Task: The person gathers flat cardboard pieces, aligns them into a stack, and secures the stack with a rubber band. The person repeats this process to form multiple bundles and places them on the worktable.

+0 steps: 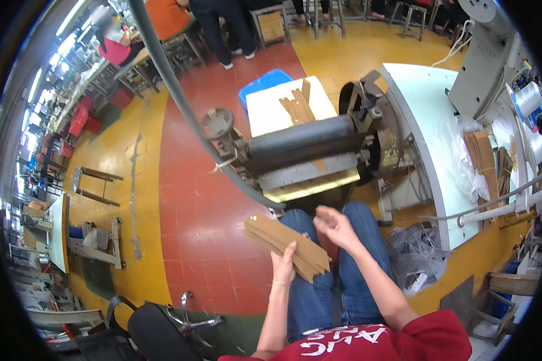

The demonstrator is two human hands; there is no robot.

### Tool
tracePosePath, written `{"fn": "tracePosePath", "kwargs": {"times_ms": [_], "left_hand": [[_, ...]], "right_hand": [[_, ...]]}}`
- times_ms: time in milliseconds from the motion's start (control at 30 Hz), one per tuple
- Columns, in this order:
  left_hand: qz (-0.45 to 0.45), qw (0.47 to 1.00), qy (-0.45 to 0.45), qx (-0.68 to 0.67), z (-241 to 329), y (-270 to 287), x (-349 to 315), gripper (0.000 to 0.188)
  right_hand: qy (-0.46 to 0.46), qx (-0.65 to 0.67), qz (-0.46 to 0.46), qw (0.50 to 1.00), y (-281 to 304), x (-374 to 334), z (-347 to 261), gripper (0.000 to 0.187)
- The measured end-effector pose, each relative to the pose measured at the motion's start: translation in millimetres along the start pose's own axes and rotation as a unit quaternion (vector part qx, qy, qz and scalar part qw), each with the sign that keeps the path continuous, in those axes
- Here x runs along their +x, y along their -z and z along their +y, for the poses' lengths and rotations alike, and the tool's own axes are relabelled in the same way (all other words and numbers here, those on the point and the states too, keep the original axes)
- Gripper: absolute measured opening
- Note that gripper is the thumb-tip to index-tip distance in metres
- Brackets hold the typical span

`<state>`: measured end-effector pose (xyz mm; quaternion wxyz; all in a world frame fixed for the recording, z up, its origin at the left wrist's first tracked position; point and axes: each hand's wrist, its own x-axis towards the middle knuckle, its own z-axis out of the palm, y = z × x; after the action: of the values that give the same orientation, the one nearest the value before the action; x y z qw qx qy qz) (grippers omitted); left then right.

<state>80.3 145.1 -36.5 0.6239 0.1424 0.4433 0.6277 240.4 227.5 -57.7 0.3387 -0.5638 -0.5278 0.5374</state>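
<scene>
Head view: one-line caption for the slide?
Seated person's left hand holds a stack of brown cardboard strips over their lap, right hand beside it, facing a roller machine.

Left hand (pixel 283 265) grips a stack of brown strips (pixel 286 243) just before the roller machine (pixel 301 153); right hand (pixel 334 225) hovers beside it, fingers loose.

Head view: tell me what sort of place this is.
Probably a factory floor for leather or card goods: a roller machine, an industrial sewing machine on a white table, and the left hand holding brown strips.
</scene>
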Motion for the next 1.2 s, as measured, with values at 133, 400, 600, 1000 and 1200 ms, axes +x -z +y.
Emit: {"fn": "tracePosePath", "kwargs": {"times_ms": [133,400,600,1000,1200], "left_hand": [[0.046,0.998,0.015,0.048,-3.2,-3.5,8.0,0.032],[0.023,0.999,0.027,0.021,5.8,0.6,4.1,0.046],[-0.012,0.992,0.091,-0.09,11.0,15.6,2.2,0.039],[0.055,0.997,0.032,0.053,-7.0,8.7,7.6,0.03],[0.029,0.999,0.011,0.02,-5.7,-0.2,7.6,0.034]], "right_hand": [[0.013,0.004,-0.09,0.996,5.8,-58.9,-8.3,0.033],[-0.099,0.142,0.06,0.983,18.0,-2.1,2.9,0.021],[-0.096,0.255,0.114,0.955,5.3,35.6,26.5,0.033],[-0.084,0.175,-0.139,0.971,-1.3,-60.9,21.6,0.031],[-0.033,0.054,-0.002,0.998,9.3,-37.3,9.5,0.025]]}}
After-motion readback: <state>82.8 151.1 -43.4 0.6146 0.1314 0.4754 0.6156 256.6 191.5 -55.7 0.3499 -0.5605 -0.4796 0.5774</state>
